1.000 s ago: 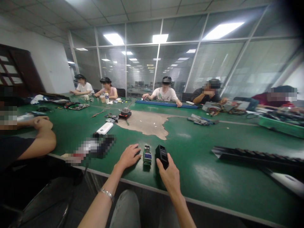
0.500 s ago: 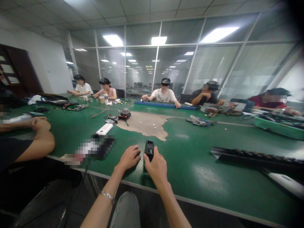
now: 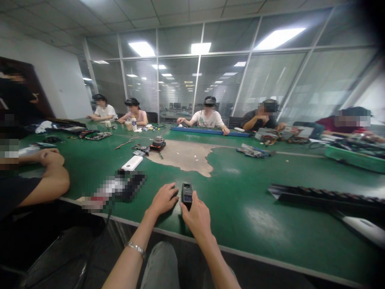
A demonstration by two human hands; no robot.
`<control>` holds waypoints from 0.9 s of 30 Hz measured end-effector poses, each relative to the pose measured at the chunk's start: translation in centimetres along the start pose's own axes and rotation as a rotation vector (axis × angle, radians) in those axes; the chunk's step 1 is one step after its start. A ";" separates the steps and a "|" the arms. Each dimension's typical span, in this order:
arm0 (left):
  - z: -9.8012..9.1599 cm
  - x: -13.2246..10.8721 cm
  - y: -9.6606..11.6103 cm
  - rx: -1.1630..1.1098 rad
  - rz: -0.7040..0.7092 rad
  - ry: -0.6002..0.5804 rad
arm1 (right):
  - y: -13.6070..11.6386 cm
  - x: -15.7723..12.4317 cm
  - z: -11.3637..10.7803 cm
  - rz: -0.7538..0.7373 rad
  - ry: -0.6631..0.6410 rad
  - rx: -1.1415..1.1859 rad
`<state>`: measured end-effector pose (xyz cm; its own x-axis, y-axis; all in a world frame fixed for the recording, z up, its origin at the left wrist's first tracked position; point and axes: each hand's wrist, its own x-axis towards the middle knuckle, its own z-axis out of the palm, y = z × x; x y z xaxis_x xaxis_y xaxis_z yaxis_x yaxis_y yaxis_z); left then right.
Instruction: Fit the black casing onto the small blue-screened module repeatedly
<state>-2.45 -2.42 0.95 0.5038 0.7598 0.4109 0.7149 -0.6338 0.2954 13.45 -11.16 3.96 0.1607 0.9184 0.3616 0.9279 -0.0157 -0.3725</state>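
Note:
My right hand [image 3: 197, 214] grips a small black box-shaped device [image 3: 187, 192], thumb on its near left side and fingers along the right. The device has a dark panel and small marks on its upper face; its exact kind is unclear. Just left of it, my left hand [image 3: 164, 198] rests low over the table with curled fingers. A dark patch shows beneath those fingertips, and whether it is an object or shadow I cannot tell. The left hand and the device are slightly apart. Both hands are near the front edge of the green table [image 3: 234, 208].
Left are a white power-bank-like block [image 3: 132, 163] and a blurred-out item [image 3: 120, 188]. Ahead lies a bare brown patch [image 3: 189, 154] with a round-topped device [image 3: 158, 143]. A black slatted strip [image 3: 325, 198], gloves [image 3: 252, 150] and a green basket [image 3: 355, 158] are right. Several people sit around.
My right hand has tilted the black device and brought it slightly lower and left, showing more of its panel. My left hand has hardly moved. A standing person now shows at far left.

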 end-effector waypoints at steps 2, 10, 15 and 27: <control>0.0 0.1 0.0 0.003 0.006 -0.009 | 0.4 -0.1 0.3 -0.006 0.001 0.022; 0.3 0.1 -0.2 0.008 -0.004 -0.002 | 1.7 0.3 2.3 -0.045 0.029 0.137; 0.2 0.0 0.0 0.032 0.008 -0.006 | 1.6 0.0 3.5 -0.001 0.024 0.189; -0.2 0.3 0.3 0.025 -0.004 0.010 | 1.4 -0.2 3.8 0.035 0.096 0.213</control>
<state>-2.15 -2.43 1.29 0.4963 0.7608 0.4182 0.7289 -0.6268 0.2754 13.41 -9.89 0.08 0.2320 0.8767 0.4215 0.8311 0.0465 -0.5542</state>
